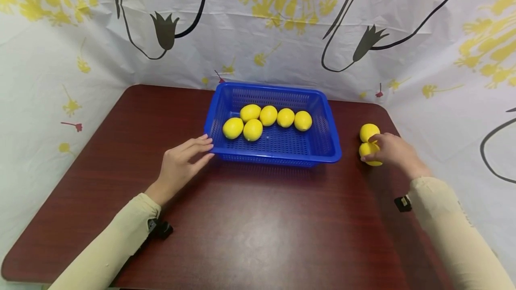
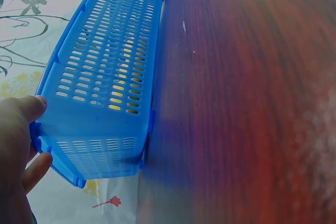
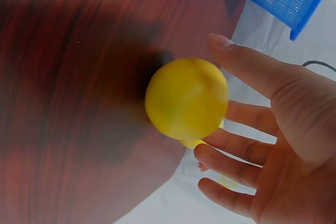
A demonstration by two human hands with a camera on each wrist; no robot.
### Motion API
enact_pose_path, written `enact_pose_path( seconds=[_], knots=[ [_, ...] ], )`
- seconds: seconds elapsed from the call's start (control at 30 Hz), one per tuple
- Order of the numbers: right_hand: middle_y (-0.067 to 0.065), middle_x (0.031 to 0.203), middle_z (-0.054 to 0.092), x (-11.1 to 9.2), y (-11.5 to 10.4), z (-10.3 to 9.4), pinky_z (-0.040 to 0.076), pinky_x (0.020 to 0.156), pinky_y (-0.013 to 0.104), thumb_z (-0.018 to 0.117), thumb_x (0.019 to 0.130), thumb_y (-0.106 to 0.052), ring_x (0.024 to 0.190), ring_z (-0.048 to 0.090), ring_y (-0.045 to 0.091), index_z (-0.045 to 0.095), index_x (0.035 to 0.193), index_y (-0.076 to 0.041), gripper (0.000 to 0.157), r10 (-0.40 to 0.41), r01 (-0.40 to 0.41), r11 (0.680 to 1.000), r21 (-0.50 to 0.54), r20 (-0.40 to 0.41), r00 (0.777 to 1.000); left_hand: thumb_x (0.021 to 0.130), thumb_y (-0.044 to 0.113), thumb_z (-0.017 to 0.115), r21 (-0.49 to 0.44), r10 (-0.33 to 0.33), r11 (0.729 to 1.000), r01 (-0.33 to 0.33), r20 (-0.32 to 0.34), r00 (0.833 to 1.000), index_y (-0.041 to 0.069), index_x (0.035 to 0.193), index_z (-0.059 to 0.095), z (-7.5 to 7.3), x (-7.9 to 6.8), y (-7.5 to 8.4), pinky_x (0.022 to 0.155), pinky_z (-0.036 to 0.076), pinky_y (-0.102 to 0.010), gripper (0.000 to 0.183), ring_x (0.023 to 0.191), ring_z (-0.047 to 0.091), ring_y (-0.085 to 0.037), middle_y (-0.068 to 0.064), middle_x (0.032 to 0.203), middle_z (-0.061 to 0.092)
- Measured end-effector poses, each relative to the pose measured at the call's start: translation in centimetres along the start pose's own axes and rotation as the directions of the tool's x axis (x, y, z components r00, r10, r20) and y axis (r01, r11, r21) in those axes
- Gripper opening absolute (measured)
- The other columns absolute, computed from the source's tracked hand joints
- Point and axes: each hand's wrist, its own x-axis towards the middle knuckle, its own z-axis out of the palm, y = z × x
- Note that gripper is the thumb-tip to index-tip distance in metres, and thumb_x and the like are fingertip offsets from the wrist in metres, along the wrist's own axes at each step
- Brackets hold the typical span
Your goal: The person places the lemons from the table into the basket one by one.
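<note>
A blue plastic basket (image 1: 278, 155) with slotted walls stands toward the back of the table, several yellow lemons (image 1: 253, 130) lying inside it. At its front left corner, my left hand (image 1: 183, 160) holds the rim between thumb and fingers; the left wrist view shows the thumb (image 2: 34, 107) at that rim. Over on the right, my right hand (image 1: 393, 151) reaches round the nearer of two lemons on the table. In the right wrist view this lemon (image 3: 186, 99) sits before spread fingers, with the thumb apart from it. The farther lemon (image 1: 369, 132) lies just behind, mostly hidden in that view.
The dark red wooden table (image 1: 258, 218) has rounded corners. A white cloth (image 1: 258, 26) printed with yellow flowers and dark stems hangs behind it and along both sides. Small black cameras (image 1: 161, 228) are strapped at both wrists.
</note>
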Motion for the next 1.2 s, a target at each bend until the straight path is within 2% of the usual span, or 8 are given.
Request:
enact_pose_path(
  seconds=[0.17,0.27,0.4,0.53,0.63,0.87,1.03,1.2],
  knots=[
    [0.032,0.122,0.059,-0.2,0.0,0.5,0.048,0.086,0.061,0.079,0.080,-0.045,0.107,0.055,0.044,0.059,0.126,0.005,0.071,-0.014,0.014,1.000,-0.006,-0.005,1.000,0.074,0.014,0.087,0.006,0.000,1.000,0.000,0.003,1.000,0.007,0.106,0.077,0.0,0.0,0.0,0.102,0.049,-0.019,0.034,0.113,0.071,-0.022,-0.006,0.112,0.076],
    [0.026,0.109,0.063,-0.3,-0.1,0.7,0.048,0.077,0.052,0.080,0.079,-0.046,0.095,0.056,0.037,0.062,0.117,0.003,0.065,-0.019,0.019,1.000,-0.019,-0.021,1.000,0.075,0.014,0.087,0.008,0.000,1.000,0.000,0.005,1.000,0.007,0.106,0.077,0.0,0.0,0.0,0.102,0.049,-0.020,0.034,0.113,0.070,-0.022,-0.006,0.113,0.076],
    [0.017,0.091,0.060,-0.4,-0.2,0.9,0.042,0.065,0.039,0.080,0.077,-0.049,0.082,0.053,0.030,0.063,0.104,0.001,0.059,-0.005,0.005,1.000,-0.023,-0.018,1.000,0.075,0.014,0.087,0.005,0.001,1.000,-0.001,0.003,1.000,0.007,0.106,0.077,0.0,0.0,0.0,0.102,0.049,-0.020,0.033,0.113,0.071,-0.022,-0.006,0.112,0.076],
    [0.010,0.079,0.054,-0.4,-0.2,1.1,0.037,0.060,0.033,0.080,0.077,-0.050,0.075,0.051,0.027,0.061,0.093,-0.002,0.054,0.019,-0.019,1.000,-0.014,0.001,1.000,0.075,0.014,0.086,0.002,0.001,1.000,-0.001,0.000,1.000,0.006,0.105,0.077,0.0,0.0,0.0,0.102,0.049,-0.019,0.033,0.112,0.071,-0.023,-0.007,0.112,0.076],
    [0.008,0.075,0.052,-0.5,-0.3,1.2,0.036,0.059,0.032,0.079,0.078,-0.051,0.074,0.051,0.026,0.058,0.088,-0.004,0.052,0.042,-0.041,0.999,-0.008,0.016,0.999,0.075,0.014,0.086,0.000,0.001,1.000,-0.001,-0.003,1.000,0.006,0.105,0.077,0.0,0.0,0.0,0.103,0.049,-0.019,0.032,0.112,0.071,-0.023,-0.007,0.112,0.076],
    [0.013,0.082,0.059,-0.7,-0.4,1.1,0.043,0.061,0.036,0.078,0.077,-0.054,0.077,0.054,0.029,0.059,0.102,0.000,0.062,0.068,-0.068,0.998,-0.009,0.056,0.996,0.078,0.016,0.085,-0.005,0.002,1.000,-0.002,-0.006,1.000,0.007,0.105,0.077,0.1,-0.1,0.0,0.104,0.047,-0.017,0.030,0.112,0.071,-0.023,-0.006,0.112,0.076],
    [0.011,0.079,0.057,-0.9,-0.5,1.2,0.042,0.059,0.035,0.077,0.077,-0.055,0.074,0.053,0.028,0.057,0.093,-0.001,0.060,0.071,-0.071,0.997,-0.008,0.038,0.997,0.077,0.016,0.085,-0.010,0.006,1.000,-0.006,-0.008,1.000,0.007,0.105,0.077,0.1,-0.1,-0.1,0.104,0.047,-0.017,0.030,0.112,0.071,-0.022,-0.006,0.112,0.076],
    [0.012,0.078,0.059,-0.8,-0.3,1.3,0.042,0.059,0.035,0.076,0.077,-0.060,0.073,0.053,0.028,0.059,0.093,0.001,0.065,0.068,-0.068,0.998,-0.003,0.008,0.998,0.075,0.013,0.086,-0.014,0.004,1.000,-0.005,-0.014,1.000,0.007,0.105,0.077,0.1,-0.1,0.0,0.103,0.048,-0.018,0.032,0.112,0.071,-0.022,-0.006,0.111,0.076]
  ],
)
